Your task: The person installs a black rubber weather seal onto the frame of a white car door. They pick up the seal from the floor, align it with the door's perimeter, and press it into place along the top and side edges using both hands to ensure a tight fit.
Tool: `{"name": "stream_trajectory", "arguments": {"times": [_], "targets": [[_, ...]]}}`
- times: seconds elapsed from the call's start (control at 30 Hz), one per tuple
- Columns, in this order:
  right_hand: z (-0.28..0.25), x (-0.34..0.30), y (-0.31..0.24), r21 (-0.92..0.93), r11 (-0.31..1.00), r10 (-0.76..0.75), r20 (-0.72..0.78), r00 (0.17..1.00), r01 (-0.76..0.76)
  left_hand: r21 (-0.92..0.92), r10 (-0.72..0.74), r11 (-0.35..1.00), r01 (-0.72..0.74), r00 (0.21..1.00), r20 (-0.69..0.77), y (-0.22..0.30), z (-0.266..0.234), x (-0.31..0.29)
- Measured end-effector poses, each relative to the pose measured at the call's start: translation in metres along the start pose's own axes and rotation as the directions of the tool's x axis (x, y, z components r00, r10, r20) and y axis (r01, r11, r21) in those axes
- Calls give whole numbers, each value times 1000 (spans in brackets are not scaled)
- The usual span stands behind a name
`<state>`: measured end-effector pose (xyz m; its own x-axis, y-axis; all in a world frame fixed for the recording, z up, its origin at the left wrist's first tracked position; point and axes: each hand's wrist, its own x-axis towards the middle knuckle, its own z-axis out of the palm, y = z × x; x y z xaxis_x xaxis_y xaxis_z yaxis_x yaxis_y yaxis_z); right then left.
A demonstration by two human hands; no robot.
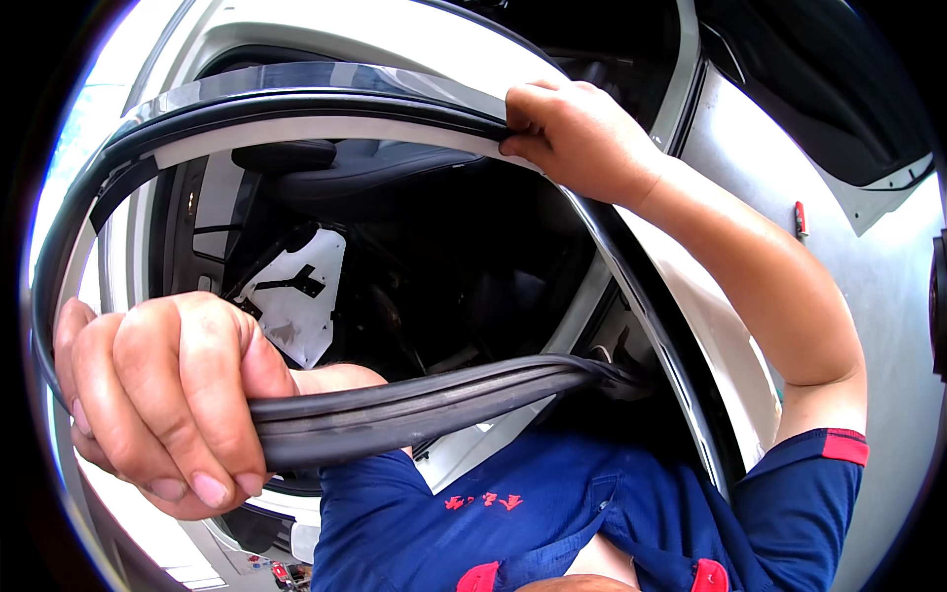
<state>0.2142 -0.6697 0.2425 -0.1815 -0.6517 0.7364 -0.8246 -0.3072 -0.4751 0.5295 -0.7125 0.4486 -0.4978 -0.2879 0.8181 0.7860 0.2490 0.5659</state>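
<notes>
With the left hand [163, 400] curled tightly round the thick, black, grooved rubber strip [414, 409], in front of the navy-blue cloth shirt [483, 474]; with the right hand [582, 143], thumb against bent fingers, pinching the black rubber edge [345, 104] of the large, pale, curved frame [326, 129] higher up. Best to support the strip flat where narrowing toward the lower right, to avoid twists or stretching, and to press evenly along the edge. Cannot tell any join between strip and edge behind the left hand. Beyond the frame, mind the white, angular panel [311, 331] with a black bracket [304, 282]; farther right, the small red object [801, 219].
</notes>
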Motion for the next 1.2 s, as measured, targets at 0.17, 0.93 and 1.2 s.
{"name": "stream_trajectory", "arguments": {"times": [0.17, 0.93, 1.2], "targets": [[9, 10, -2, -95, 995, 26, 96, 995, -17, -29, -35, 999, 38, 995, 97, 17, -28, 8], [-2, -3, 42, -147, 964, 265, 486, 833, -221, -203, -78, 969, 138, 958, 278, -36, 23, 34], [-10, 47, 29, -303, 953, 237, 709, 664, -16, -362, -99, 905, 221, 940, 327, -36, 14, 32]]}}
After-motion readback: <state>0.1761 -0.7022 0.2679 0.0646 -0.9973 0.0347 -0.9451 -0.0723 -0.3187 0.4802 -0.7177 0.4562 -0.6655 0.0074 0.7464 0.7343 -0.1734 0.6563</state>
